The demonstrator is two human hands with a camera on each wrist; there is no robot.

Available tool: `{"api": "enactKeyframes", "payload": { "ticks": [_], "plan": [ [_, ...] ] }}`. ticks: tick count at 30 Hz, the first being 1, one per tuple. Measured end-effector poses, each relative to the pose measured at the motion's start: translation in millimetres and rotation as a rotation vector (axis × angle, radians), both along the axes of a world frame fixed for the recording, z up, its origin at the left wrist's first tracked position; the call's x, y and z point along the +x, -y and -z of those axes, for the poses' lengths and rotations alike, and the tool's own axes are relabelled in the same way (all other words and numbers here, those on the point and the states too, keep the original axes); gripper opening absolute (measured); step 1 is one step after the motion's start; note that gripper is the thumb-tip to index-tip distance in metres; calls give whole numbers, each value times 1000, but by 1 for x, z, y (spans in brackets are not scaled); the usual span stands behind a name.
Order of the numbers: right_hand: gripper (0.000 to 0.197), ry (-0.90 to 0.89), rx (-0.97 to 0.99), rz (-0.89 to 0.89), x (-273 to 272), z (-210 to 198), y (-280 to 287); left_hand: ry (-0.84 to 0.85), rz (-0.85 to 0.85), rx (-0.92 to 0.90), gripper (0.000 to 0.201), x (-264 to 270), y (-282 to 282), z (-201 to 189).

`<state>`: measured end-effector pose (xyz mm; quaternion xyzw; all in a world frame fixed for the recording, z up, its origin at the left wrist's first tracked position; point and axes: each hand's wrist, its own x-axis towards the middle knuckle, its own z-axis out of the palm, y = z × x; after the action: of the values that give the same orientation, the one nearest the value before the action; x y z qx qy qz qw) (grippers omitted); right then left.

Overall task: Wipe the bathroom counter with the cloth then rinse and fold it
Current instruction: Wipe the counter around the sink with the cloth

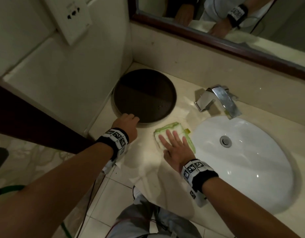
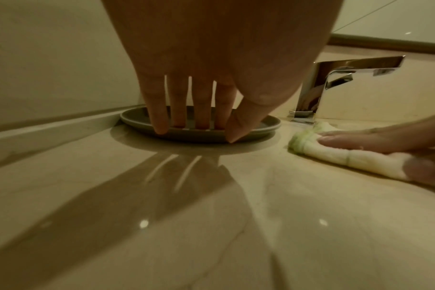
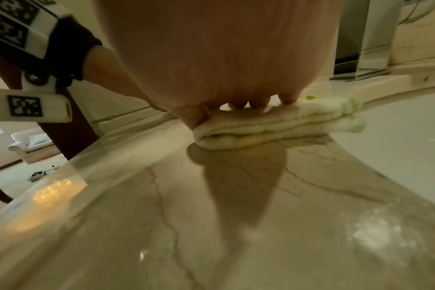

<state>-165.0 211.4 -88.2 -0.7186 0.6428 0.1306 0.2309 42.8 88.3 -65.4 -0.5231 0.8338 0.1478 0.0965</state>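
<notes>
A folded white cloth with green edging [image 1: 167, 128] lies on the beige marble counter [image 1: 148, 164], between a dark round tray [image 1: 145, 95] and the sink. My right hand [image 1: 173, 137] lies flat on top of it with fingers spread and straight; in the right wrist view the fingertips press the cloth [image 3: 273, 127] from above. My left hand [image 1: 129, 120] is at the near edge of the tray [image 2: 261, 125]. Its fingers point down onto the rim and the thumb sits against the outer wall [image 2: 199, 125]. The cloth [image 2: 335, 157] and right hand [image 2: 385, 139] lie just right of it.
A white oval sink [image 1: 260, 160] with a chrome drain fills the right side, and a chrome faucet [image 1: 220, 98] stands behind it. A dark-framed mirror [image 1: 217, 37] runs along the back wall. A wall socket [image 1: 74, 16] is on the left wall. The counter surface looks wet and glossy.
</notes>
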Motion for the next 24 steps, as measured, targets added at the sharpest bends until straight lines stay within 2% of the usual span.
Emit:
{"api": "enactKeyframes", "payload": {
  "ticks": [4, 11, 14, 22, 24],
  "plan": [
    [62, 8, 7, 18, 1, -2, 0, 114, 6, 11, 31, 8, -20, -9],
    [60, 22, 6, 5, -1, -5, -6, 168, 7, 121, 32, 15, -35, -32],
    [59, 1, 23, -20, -10, -7, -12, 244, 10, 220, 37, 7, -34, -39],
    [58, 30, 28, -21, -31, -7, -13, 397, 73, 403, 38, 10, -57, -25],
    [58, 36, 35, -29, -34, -7, -7, 380, 42, 401, 37, 12, -58, -22]
  ]
}}
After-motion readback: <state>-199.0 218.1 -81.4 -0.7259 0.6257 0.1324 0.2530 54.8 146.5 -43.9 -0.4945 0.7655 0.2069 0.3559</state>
